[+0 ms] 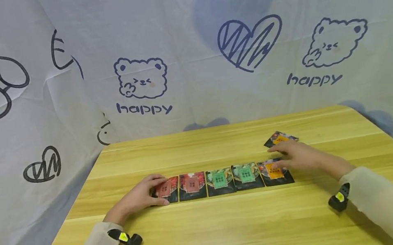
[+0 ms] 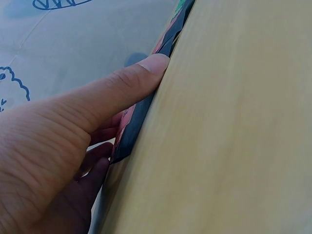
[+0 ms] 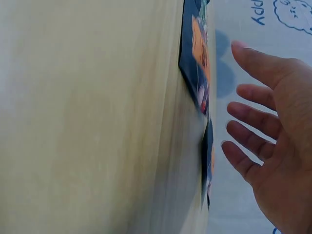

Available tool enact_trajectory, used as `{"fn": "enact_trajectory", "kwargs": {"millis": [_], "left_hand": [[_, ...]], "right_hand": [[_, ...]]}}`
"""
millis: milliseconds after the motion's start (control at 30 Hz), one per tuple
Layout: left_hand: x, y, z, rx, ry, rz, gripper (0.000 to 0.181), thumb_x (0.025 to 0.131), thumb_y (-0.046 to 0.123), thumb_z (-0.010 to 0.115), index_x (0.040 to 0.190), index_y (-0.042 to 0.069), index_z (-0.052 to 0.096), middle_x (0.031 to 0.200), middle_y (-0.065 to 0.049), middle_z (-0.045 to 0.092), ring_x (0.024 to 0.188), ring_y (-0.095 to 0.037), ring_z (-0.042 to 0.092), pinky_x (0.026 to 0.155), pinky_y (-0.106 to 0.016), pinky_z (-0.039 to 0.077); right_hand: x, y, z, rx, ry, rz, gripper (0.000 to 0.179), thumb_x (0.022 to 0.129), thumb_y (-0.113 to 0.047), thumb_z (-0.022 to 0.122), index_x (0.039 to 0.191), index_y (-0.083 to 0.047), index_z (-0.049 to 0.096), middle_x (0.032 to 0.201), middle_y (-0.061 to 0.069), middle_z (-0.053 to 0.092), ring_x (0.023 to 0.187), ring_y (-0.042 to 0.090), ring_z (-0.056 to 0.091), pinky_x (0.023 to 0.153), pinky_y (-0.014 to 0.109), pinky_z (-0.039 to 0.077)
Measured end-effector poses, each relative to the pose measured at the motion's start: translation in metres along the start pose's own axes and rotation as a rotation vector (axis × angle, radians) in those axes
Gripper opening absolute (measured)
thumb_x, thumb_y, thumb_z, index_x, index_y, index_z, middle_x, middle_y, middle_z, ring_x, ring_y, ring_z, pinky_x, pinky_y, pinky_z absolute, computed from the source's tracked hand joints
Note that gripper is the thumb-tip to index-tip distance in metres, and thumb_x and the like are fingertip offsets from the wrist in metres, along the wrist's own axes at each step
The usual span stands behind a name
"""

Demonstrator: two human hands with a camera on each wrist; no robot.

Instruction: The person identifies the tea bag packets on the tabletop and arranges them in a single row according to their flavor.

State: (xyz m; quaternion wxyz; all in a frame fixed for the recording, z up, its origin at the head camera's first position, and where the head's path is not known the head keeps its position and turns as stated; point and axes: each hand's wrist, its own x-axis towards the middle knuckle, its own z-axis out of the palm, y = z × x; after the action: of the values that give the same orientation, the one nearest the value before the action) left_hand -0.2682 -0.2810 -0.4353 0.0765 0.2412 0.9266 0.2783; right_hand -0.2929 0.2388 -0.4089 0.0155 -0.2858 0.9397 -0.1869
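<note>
Five flat sachets lie side by side in a row: a left-end red sachet (image 1: 166, 189), a second red one (image 1: 193, 193), two green ones, of which one green sachet (image 1: 221, 190) is at the middle, and an orange-labelled sachet (image 1: 278, 180) at the right end. My left hand (image 1: 140, 194) rests at the row's left end, its thumb at the sachet's near edge and its fingers about the left and far sides. Over the right-end sachet my right hand (image 1: 303, 157) hovers with fingers apart, holding nothing. Just beyond it lies another orange-labelled sachet (image 1: 280, 138), tilted and partly hidden by that hand.
The sachets lie on a wooden table (image 1: 210, 228) with rounded far corners. Behind it hangs a pale cloth (image 1: 194, 77) printed with bears and hearts. A black wrist camera (image 1: 134, 241) sits on the left sleeve cuff, another wrist camera (image 1: 338, 202) on the right.
</note>
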Motion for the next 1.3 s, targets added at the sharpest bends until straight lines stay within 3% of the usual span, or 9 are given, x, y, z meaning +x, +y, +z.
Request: {"fn": "enact_trajectory", "kwargs": {"millis": [433, 767, 1000, 1300], "left_hand": [[-0.001, 0.000, 0.001, 0.011, 0.002, 0.010, 0.081, 0.080, 0.049, 0.078, 0.143, 0.007, 0.050, 0.147, -0.016, 0.040, 0.134, -0.039, 0.038, 0.105, -0.056, 0.035], [-0.002, 0.002, 0.000, 0.010, 0.000, -0.003, 0.081, 0.079, 0.047, 0.079, 0.143, 0.008, 0.050, 0.147, -0.016, 0.040, 0.134, -0.039, 0.038, 0.106, -0.056, 0.035], [-0.002, 0.002, 0.001, 0.010, 0.000, 0.003, 0.080, 0.080, 0.047, 0.079, 0.143, 0.008, 0.050, 0.147, -0.016, 0.040, 0.134, -0.039, 0.038, 0.106, -0.056, 0.035], [-0.002, 0.000, 0.001, 0.010, 0.005, 0.009, 0.080, 0.080, 0.049, 0.078, 0.143, 0.009, 0.050, 0.146, -0.015, 0.041, 0.133, -0.038, 0.039, 0.105, -0.056, 0.036]], "right_hand": [[0.009, 0.027, 0.003, -0.050, 0.122, 0.065, 0.070, 0.090, -0.046, 0.068, 0.140, -0.001, 0.052, 0.142, 0.030, 0.042, 0.128, 0.051, 0.037, 0.105, 0.064, 0.030], [0.017, 0.041, 0.002, -0.012, 0.126, 0.129, 0.066, 0.093, -0.050, 0.062, 0.140, -0.004, 0.053, 0.141, 0.030, 0.042, 0.128, 0.050, 0.038, 0.103, 0.066, 0.031], [0.027, 0.048, -0.001, -0.034, 0.093, 0.187, 0.076, 0.094, -0.052, 0.059, 0.144, 0.002, 0.044, 0.140, 0.034, 0.041, 0.128, 0.054, 0.036, 0.103, 0.067, 0.029], [0.038, 0.054, 0.003, -0.064, 0.077, 0.218, 0.079, 0.092, -0.057, 0.059, 0.142, 0.003, 0.047, 0.138, 0.035, 0.042, 0.127, 0.054, 0.036, 0.104, 0.067, 0.028]]}}
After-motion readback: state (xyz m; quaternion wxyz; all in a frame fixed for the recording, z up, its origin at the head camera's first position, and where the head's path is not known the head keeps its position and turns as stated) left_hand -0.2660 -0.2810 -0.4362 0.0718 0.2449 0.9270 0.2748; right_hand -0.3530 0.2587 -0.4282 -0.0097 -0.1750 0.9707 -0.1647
